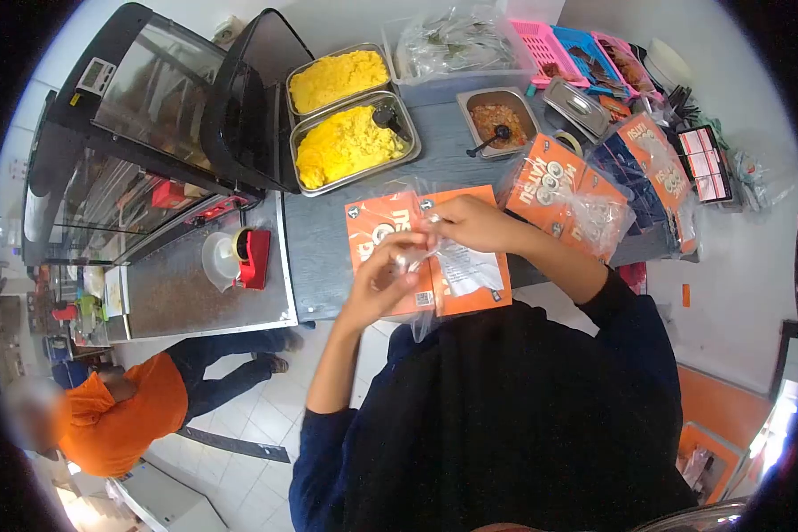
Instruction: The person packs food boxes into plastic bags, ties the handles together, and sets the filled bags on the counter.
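Note:
Two orange printed boxes (372, 217) lie side by side on the counter in front of me, wrapped in a clear plastic bag (423, 321). A white paper slip (470, 269) rests on the right-hand box. Over the boxes, my left hand (383, 279) is closed, its fingers curled around gathered plastic of the bag. Just beyond it, my right hand (470, 222) pinches the bag's plastic close to the left fingertips. The exact folds between the fingers are too small to make out.
Steel trays of yellow food (350, 151) and a pan of chopped sauce (496, 124) stand behind. More bagged boxes (550, 182) sit at right. A black display case (151, 106) and red tape dispenser (255, 259) are at left. A person in orange (133, 408) stands beyond.

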A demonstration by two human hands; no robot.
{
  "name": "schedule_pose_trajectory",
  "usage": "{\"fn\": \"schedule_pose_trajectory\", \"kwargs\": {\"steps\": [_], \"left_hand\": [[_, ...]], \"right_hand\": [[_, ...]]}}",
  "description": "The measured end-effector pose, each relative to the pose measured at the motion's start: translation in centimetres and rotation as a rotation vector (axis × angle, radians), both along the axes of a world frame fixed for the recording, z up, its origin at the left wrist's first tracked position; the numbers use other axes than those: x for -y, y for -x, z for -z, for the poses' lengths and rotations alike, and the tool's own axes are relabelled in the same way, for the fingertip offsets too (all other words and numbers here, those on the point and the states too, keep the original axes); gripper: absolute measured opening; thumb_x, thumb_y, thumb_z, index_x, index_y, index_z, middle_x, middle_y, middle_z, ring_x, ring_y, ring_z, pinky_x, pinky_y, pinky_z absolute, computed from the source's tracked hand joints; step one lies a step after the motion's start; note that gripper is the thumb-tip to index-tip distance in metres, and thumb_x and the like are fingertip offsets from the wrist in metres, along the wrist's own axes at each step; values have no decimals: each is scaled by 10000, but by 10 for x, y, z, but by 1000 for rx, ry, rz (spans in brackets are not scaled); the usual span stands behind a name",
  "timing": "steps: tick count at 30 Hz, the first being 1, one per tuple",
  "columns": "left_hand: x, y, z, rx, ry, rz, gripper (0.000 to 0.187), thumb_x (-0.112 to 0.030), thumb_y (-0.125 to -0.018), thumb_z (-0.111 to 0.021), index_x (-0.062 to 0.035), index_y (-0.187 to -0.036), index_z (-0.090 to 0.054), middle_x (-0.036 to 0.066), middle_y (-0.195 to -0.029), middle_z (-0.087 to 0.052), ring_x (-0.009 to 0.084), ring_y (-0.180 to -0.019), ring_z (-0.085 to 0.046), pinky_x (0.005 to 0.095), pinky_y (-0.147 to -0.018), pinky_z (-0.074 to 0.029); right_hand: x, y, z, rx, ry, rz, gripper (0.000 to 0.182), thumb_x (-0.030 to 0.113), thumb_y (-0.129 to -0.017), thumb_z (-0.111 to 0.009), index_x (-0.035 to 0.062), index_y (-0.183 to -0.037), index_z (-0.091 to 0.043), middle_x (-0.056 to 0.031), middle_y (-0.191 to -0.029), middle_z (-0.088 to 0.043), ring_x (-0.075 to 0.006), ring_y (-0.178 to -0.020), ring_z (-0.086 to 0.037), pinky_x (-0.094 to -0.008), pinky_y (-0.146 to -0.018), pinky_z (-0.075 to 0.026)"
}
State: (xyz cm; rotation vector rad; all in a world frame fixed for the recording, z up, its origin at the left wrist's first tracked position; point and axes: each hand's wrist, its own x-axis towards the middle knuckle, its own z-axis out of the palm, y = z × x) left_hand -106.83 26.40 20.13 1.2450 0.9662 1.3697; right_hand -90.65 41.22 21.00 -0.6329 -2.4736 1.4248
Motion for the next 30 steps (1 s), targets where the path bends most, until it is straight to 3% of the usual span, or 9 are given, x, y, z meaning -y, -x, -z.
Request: {"fn": "schedule_pose_trajectory", "kwargs": {"steps": [1, 8, 14, 17, 20, 22, 23, 25, 30], "left_hand": [[1, -3, 2, -67, 0, -33, 321, -23, -847, -607, 1, -1156, -523, 82, -1213, -501, 196, -1149, -487, 337, -972, -362], [6, -37, 20, -146, 182, -519, 382, 15, -847, -610, 11, -1208, -486, 72, -1077, -588, 130, -960, -584, 265, -806, -482], [-4, -76, 24, -202, 127, -803, 192, -17, -889, -579, 33, -1074, -568, 60, -973, -613, 106, -870, -575, 234, -763, -453], [-3, -77, 36, -229, 117, -901, 166, -8, -876, -593, 63, -1025, -575, 32, -726, -571, 72, -619, -531, 206, -554, -427], [-14, -100, 6, -300, 110, -966, 163, -12, -876, -598, 83, -999, -545, 69, -678, -546, 86, -538, -507, 235, -462, -408], [-4, -90, 44, -456, 189, -1070, 234, -33, -862, -627, 96, -1045, -558, 105, -754, -588, 137, -601, -548, 251, -518, -447], [-7, -92, 43, -676, 88, -1135, 261, -39, -855, -634, 103, -1062, -562, 133, -814, -606, 169, -653, -567, 266, -564, -465], [-18, -106, 23, -971, 46, -1188, 301, -46, -841, -641, 128, -1076, -570, 203, -959, -633, 241, -801, -601, 314, -682, -491], [-50, -148, 14, -1030, 132, -1398, 318, -179, -910, -581, 75, -1102, -596, 176, -1030, -653, 249, -914, -624, 327, -809, -488]], "right_hand": [[1, 6, 1, -67, -38, -10, 282, 289, -880, -550, 40, -809, -662, -160, -680, -613, -290, -644, -605, -407, -624, -448], [12, 17, -23, -162, -13, 78, 203, 187, -796, -634, 6, -740, -562, -157, -656, -593, -324, -592, -572, -413, -553, -416], [10, 16, 5, -474, -365, -117, 214, 205, -813, -651, 20, -865, -558, -128, -805, -553, -290, -814, -578, -370, -671, -457], [5, -24, -27, -515, -379, -106, 184, 220, -823, -619, 58, -905, -590, -119, -840, -559, -300, -871, -573, -387, -738, -465], [-43, -97, -40, -424, -415, 194, 202, 217, -831, -621, 69, -969, -613, -95, -929, -592, -268, -921, -584, -358, -784, -475], [-98, -168, -44, -381, -641, 416, 190, 181, -826, -636, 53, -967, -628, -93, -980, -622, -248, -939, -592, -335, -790, -478], [-118, -203, -54, -240, -482, 621, 173, 118, -820, -621, 37, -973, -633, -99, -968, -630, -250, -921, -601, -329, -787, -477], [-174, -282, -47, -264, -689, 920, 200, 66, -810, -614, 28, -1007, -618, -117, -950, -629, -235, -857, -621, -334, -738, -490], [-331, -515, 48, 132, -878, 1229, 143, 24, -826, -594, 12, -964, -629, -130, -817, -658, -251, -717, -637, -321, -645, -499]]}}
